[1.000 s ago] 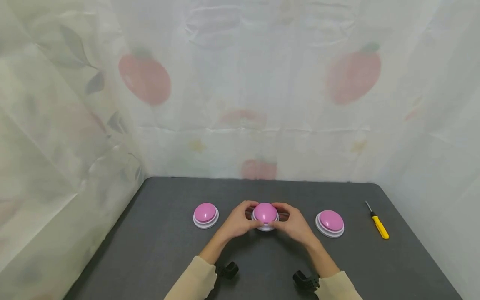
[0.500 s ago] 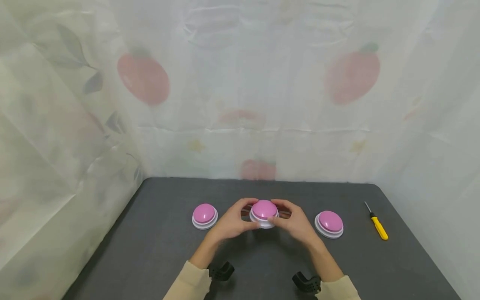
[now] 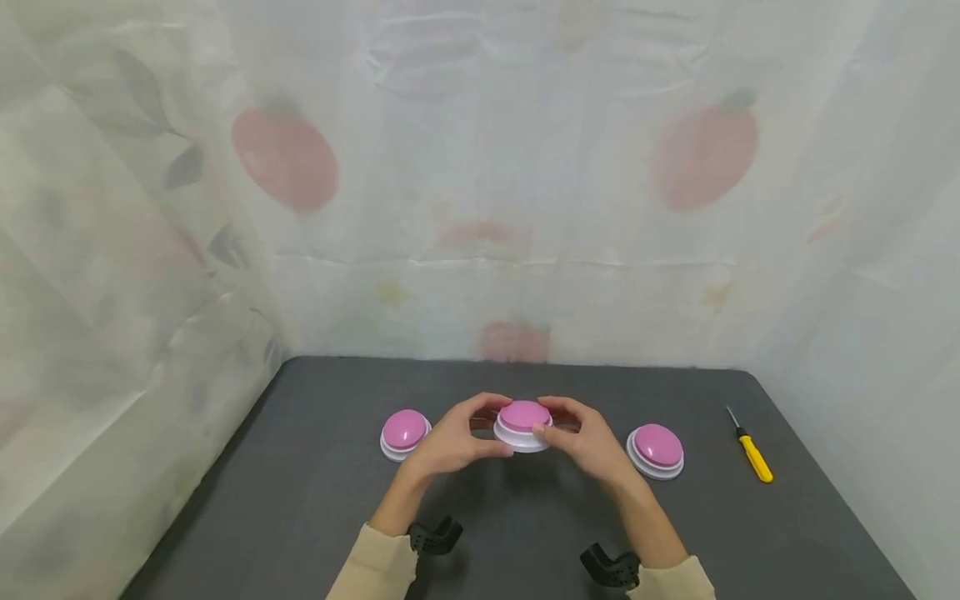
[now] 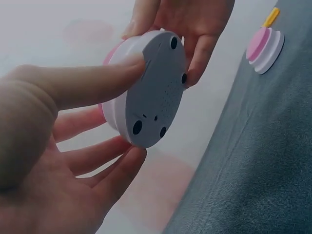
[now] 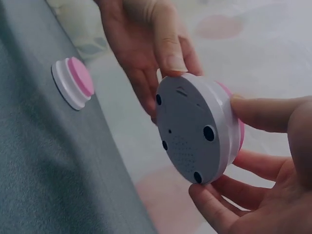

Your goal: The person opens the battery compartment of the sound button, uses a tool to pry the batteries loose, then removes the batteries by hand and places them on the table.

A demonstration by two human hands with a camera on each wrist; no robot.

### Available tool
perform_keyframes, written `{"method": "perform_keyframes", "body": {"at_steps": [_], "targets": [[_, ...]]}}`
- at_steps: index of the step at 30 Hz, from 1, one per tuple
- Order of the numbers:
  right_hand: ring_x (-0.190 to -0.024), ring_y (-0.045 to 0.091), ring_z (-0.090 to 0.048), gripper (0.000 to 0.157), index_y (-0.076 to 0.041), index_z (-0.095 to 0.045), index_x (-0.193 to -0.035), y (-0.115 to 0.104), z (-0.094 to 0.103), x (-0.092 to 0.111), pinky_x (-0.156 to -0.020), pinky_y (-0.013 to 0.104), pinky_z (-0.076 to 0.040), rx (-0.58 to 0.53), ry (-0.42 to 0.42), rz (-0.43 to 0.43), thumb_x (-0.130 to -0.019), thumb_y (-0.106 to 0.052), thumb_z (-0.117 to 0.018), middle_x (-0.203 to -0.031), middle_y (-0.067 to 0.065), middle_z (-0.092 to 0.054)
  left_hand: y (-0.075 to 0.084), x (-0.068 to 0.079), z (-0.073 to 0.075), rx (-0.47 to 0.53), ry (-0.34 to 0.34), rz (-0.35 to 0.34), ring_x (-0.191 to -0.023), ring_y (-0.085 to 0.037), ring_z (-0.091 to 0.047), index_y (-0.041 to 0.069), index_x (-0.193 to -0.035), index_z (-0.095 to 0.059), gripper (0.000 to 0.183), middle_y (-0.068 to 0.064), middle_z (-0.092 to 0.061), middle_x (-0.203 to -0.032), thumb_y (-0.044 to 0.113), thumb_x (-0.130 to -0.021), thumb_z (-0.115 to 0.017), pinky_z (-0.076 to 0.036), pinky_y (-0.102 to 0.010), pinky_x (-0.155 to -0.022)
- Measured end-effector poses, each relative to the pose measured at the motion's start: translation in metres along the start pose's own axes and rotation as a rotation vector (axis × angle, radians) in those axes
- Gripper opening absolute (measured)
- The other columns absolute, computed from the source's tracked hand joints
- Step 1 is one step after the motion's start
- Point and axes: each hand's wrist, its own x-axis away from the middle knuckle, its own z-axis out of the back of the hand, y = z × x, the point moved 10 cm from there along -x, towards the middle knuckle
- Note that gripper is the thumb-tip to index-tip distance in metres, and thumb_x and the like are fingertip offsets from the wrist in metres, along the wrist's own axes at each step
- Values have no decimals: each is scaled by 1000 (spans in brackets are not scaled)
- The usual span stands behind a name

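Between both hands a pink-topped push button (image 3: 524, 419) with a white round base is held off the table. My left hand (image 3: 453, 437) grips its left side, with the thumb along the edge of the underside. On the other side my right hand (image 3: 590, 439) grips it, thumb against the rim. Both wrist views show the grey underside (image 4: 158, 92) of the button, with dark round feet, a patch of small holes and a screw hole (image 5: 169, 131). The pink dome mostly faces away from the wrist cameras.
A second pink button (image 3: 404, 430) sits on the dark table (image 3: 315, 500) at left, close behind the left wrist. A third pink button (image 3: 657, 446) lies to the right. Beyond it is a yellow-handled screwdriver (image 3: 754, 457). A printed curtain (image 3: 480, 167) hangs around the table.
Both hands have raised the middle button from the table and tipped it back, so more of its white side shows. It has shifted slightly left. The other buttons and screwdriver stay in place.
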Motion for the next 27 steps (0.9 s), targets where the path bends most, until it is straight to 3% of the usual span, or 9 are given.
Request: {"method": "perform_keyframes", "body": {"at_steps": [8,21,27], "targets": [[-117,28,-56,51,-7,-61,-138,-3,5,6,-92,40,-47,16,20,-39,-93,-26,-75,-126,10,-64,-1,0,-2,28,-20,-1,-117,-23,-59,14,-136,-59,60,1,-62,-129,22,-83,-86,-43,-48,-106],[-125,36,-53,62,-9,-49,-148,-7,2,9,-92,35,-51,-48,-110,50,-92,-19,-75,-140,16,-55,-4,-3,4,95,52,7,-116,-27,-61,6,-139,-59,48,-10,-63,-128,16,-94,-74,-47,-44,-102],[-123,36,-55,62,-13,-50,-148,-5,-1,6,-91,35,-52,-32,-96,56,-92,-19,-76,-138,16,-56,-5,-2,7,70,83,25,-115,-28,-60,3,-139,-57,44,-12,-63,-128,14,-97,-68,-48,-46,-100]]}}
